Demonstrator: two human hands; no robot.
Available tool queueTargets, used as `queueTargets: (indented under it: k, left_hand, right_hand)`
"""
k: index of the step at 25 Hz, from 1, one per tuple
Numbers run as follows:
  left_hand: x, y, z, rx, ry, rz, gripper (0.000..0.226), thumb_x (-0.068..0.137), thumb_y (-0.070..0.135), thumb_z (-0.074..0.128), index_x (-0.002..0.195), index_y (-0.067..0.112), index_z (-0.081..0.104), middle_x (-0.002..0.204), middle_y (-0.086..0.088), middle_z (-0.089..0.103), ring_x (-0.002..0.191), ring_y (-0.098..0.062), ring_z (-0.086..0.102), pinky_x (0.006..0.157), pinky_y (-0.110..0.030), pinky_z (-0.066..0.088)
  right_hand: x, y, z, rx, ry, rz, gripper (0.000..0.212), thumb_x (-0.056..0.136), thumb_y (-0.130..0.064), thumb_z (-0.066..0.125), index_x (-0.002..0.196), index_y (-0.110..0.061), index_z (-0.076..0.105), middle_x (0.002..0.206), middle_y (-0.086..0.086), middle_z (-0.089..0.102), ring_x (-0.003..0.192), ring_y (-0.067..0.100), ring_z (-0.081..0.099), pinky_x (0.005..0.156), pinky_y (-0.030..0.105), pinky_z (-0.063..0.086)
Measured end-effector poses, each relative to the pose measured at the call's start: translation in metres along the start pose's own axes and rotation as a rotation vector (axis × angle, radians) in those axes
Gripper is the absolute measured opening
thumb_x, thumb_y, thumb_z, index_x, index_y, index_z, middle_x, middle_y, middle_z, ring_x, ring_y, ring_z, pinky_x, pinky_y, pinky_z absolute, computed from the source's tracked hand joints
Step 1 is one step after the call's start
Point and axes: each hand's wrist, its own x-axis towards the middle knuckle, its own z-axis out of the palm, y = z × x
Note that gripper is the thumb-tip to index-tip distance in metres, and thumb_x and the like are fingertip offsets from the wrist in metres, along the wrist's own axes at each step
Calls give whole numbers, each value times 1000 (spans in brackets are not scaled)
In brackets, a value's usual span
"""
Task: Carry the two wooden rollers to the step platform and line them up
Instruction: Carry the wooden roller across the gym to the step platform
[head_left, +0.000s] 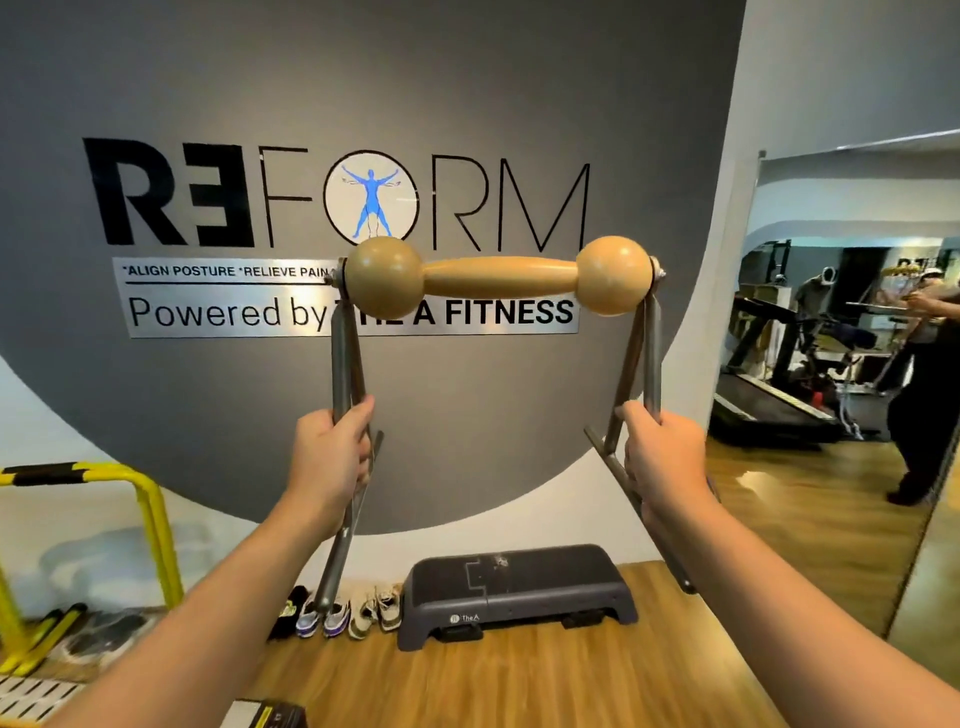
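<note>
One wooden roller (498, 276), a spindle with a ball at each end mounted on a folding metal frame (347, 364), is held up at chest height in front of the grey logo wall (208, 78). The left hand (330, 457) grips the frame's left legs and the right hand (662, 462) grips the right legs, the fingers of both curled tightly round the metal bars. The step platform (514, 592) sits on the wooden floor (519, 686) against the wall, below and ahead of the roller, well apart from it, and nothing rests on its top. A row of shoes (337, 613) lies just left of it, and yellow hurdles (104, 499) stand further left. So the carry looks only part done: this roller has not yet been set down, and a second roller is not in view, so fetching it and lining up the pair seem to remain.
</note>
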Motion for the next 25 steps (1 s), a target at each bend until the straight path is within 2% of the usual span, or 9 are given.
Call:
queueTargets:
  k: [5, 10, 17, 25]
  left_hand:
    - [98, -54, 44, 34, 62, -18, 34, 102, 35, 58, 79, 9, 56, 55, 0, 43, 44, -11, 37, 43, -25, 33]
    - [210, -120, 71, 40, 71, -51, 33, 101, 34, 59, 78, 10, 56, 54, 1, 44, 45, -13, 37, 44, -26, 32]
    - [357, -212, 96, -30, -9, -95, 32, 101, 29, 61, 74, 13, 53, 55, -1, 38, 46, -16, 32, 43, -27, 27]
    - [488, -311, 141, -59, -32, -107, 39, 102, 24, 59, 65, 17, 46, 53, 0, 35, 44, -15, 28, 41, -25, 25]
  right_hand:
    - [115, 47, 51, 11, 7, 1, 26, 89, -25, 59, 70, -11, 48, 69, 11, 37, 69, 27, 33, 58, 39, 26]
    - [220, 105, 118, -7, -1, 8, 29, 92, -20, 59, 69, -7, 49, 67, 13, 38, 69, 27, 35, 60, 40, 30]
    - [354, 179, 206, -36, 23, 40, 36, 93, -22, 60, 68, 2, 52, 65, 13, 42, 67, 28, 40, 61, 40, 35]
    - [484, 261, 278, -5, 39, 71, 41, 91, -15, 62, 55, -15, 42, 55, 1, 35, 61, 21, 33, 56, 35, 27]
